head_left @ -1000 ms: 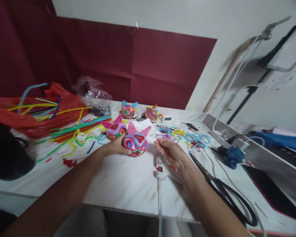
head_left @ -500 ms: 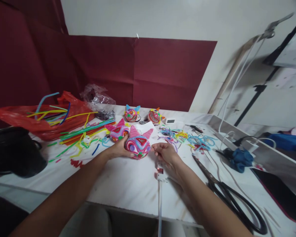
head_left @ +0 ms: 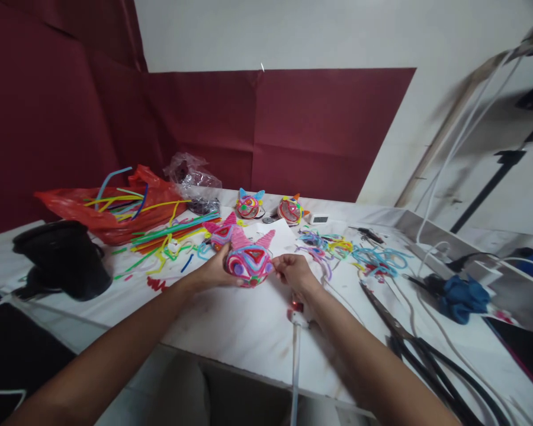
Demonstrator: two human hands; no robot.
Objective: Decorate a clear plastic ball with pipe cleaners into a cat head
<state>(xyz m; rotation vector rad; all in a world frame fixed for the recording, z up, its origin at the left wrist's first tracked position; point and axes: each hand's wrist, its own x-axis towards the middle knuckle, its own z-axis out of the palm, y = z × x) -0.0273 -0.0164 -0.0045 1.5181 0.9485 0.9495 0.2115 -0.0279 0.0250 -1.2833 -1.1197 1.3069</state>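
Note:
My left hand [head_left: 213,271] cups a round, multicoloured pipe-cleaner ball with two pink ears [head_left: 250,260], held just above the white table [head_left: 231,319]. My right hand [head_left: 293,273] pinches at the ball's right edge with thumb and fingers closed on it. Right behind it lies a second pink-eared ball [head_left: 221,232]. Two more finished balls sit farther back, one with blue ears [head_left: 249,205] and one with orange spikes [head_left: 290,209].
Loose pipe cleaners [head_left: 169,236] spill from a red plastic bag [head_left: 102,210] at the left. A black object [head_left: 64,257] sits at the table's left edge. A white glue gun [head_left: 296,331] lies under my right wrist. Large black scissors [head_left: 426,349] and tangled blue pipe cleaners [head_left: 373,257] lie right.
My right hand has moved left from open above the glue gun to pinching the ball's right side. The view has shifted, so everything sits slightly further right in the frame.

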